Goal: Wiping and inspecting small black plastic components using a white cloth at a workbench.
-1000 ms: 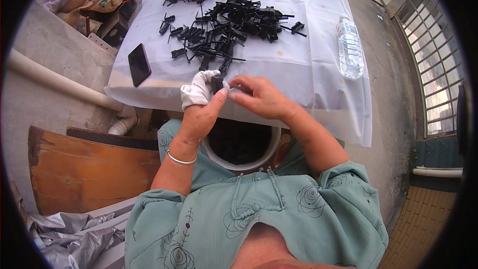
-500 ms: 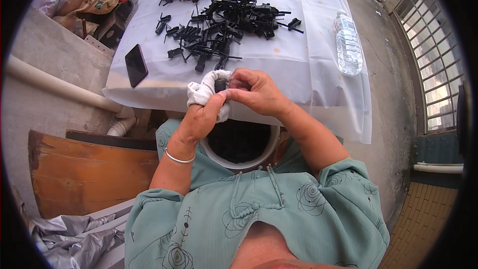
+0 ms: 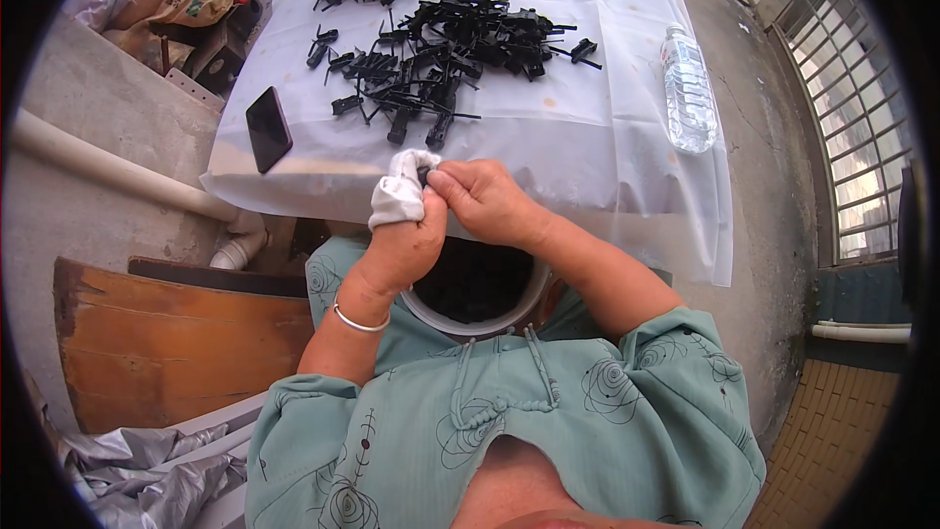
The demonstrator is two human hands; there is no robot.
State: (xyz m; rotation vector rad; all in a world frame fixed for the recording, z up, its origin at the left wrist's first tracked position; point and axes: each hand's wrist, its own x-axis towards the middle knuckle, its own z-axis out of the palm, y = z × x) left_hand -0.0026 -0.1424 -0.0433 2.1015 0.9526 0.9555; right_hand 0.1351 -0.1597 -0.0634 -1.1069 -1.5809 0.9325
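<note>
Nearest you, a white bucket (image 3: pixel 534 296) with dark contents sits in your lap, right under both hands. Above its far rim your left hand (image 3: pixel 406 235) is closed, its fingertips wrapped in a white cloth (image 3: pixel 401 191) that stands up from the fist. Your right hand (image 3: pixel 485 198) comes in from the right, closed in a pinch, its fingertips (image 3: pixel 441 181) touching the cloth. Something small and dark (image 3: pixel 423 174) shows just at the pinch point; it is too hidden for you to tell its shape or which way its long side runs. So the piece lies between the two hands, touching both, with neither hand nearer than the other.

Just beyond the hands the near edge of the worktop (image 3: pixel 607 167) begins, covered in white sheeting. A black phone (image 3: pixel 267 127) lies to the left near that edge. Farther off, a pile of black plastic parts (image 3: pixel 441 54) spreads across the middle, straight ahead of the hands. A clear water bottle (image 3: pixel 687 88) lies on its side at the far right, well apart from everything else.
</note>
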